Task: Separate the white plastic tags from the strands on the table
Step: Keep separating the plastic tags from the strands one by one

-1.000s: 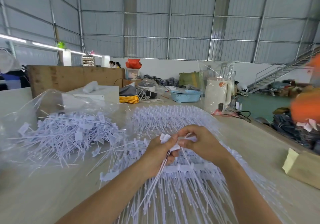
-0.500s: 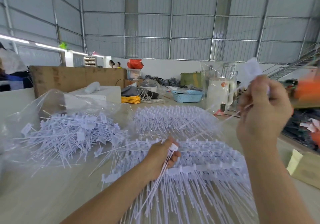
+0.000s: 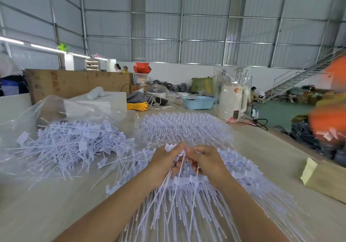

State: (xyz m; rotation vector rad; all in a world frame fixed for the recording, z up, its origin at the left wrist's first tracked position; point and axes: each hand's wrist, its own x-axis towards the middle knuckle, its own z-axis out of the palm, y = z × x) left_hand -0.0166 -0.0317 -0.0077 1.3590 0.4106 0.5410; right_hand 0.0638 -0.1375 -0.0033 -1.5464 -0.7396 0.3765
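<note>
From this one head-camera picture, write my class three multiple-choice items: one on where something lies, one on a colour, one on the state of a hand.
1. Where does the loose heap of separated white plastic tags lie?
A. To the left of the hands, on clear plastic film
B. In the blue basket
C. On the brown box at right

2. What colour is the perforated plastic basket at the far end of the pale table?
A. Red
B. Light blue
C. Black

3. What is the left hand doing?
A. Lying flat on the table
B. Raised and holding nothing
C. Gripping a bunch of thin white plastic strands

Key:
1 A, the heap spreads over film left of both hands.
2 B, its walls show light blue.
3 C, the strands run down out of its curled fingers, beside the right hand.
</note>
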